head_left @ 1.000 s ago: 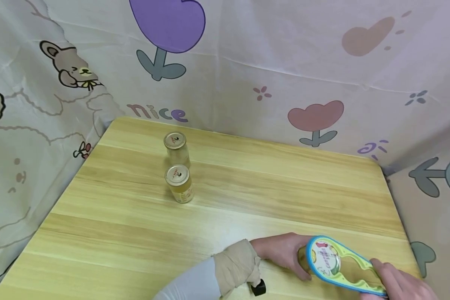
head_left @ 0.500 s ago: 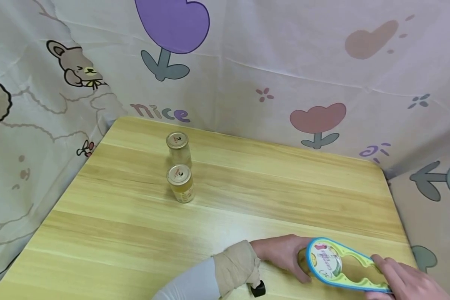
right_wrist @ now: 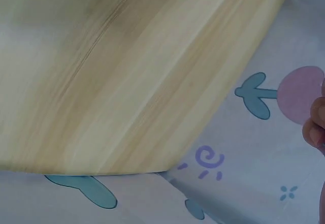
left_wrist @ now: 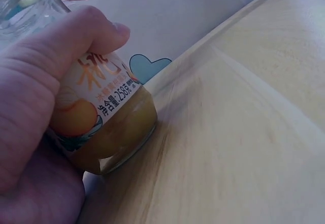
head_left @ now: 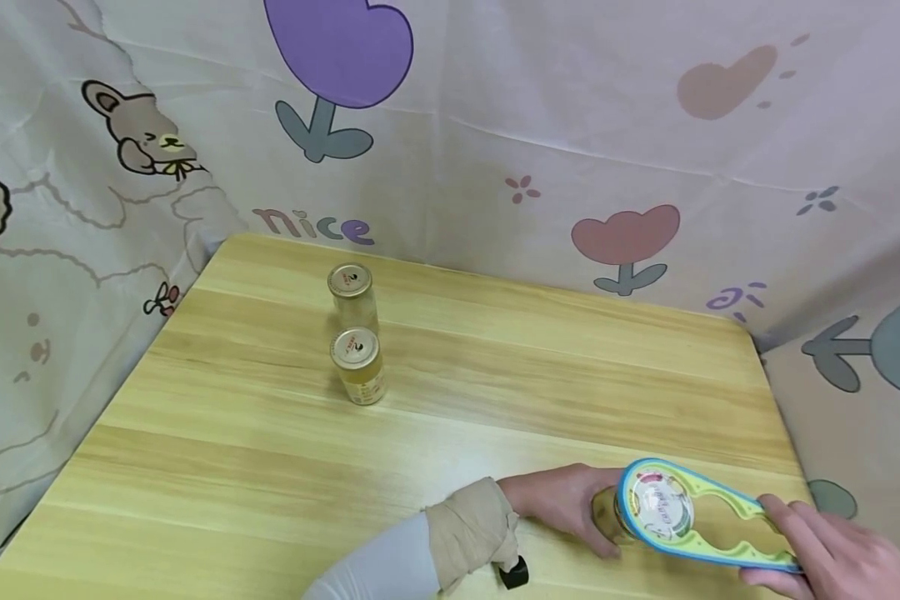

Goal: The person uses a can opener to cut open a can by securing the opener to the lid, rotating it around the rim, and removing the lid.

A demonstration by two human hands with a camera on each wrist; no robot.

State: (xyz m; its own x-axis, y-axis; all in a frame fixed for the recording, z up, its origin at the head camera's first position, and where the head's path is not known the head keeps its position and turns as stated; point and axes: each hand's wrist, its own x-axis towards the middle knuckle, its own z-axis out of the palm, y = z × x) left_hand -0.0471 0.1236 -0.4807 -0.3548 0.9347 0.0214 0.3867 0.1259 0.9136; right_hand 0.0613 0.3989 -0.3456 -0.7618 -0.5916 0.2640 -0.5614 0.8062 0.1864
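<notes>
In the head view my left hand (head_left: 566, 504) grips a glass jar (head_left: 607, 515) at the lower right of the table. The left wrist view shows its peach label (left_wrist: 94, 97) and yellow fruit, the jar tilted, with bare clear glass at the neck (left_wrist: 43, 5). My right hand (head_left: 843, 542) holds the narrow end of a green jar opener with a blue edge (head_left: 742, 552). A round printed lid (head_left: 656, 504) shows inside the opener's wide end, which overlaps the jar's top in the head view. Only fingertips (right_wrist: 316, 122) of the right hand show in the right wrist view.
Two capped glass jars stand on the left half of the table, one (head_left: 357, 367) in front of the other (head_left: 352, 296). The wooden table (head_left: 532, 375) meets a printed cloth (head_left: 480, 125) at the back and sides. A black piece (head_left: 513, 573) hangs at my left wrist wrap.
The opener, with the lid in its ring, has risen and shifted right with my right hand. More of the jar's side shows below it. My left hand stays nearly in place.
</notes>
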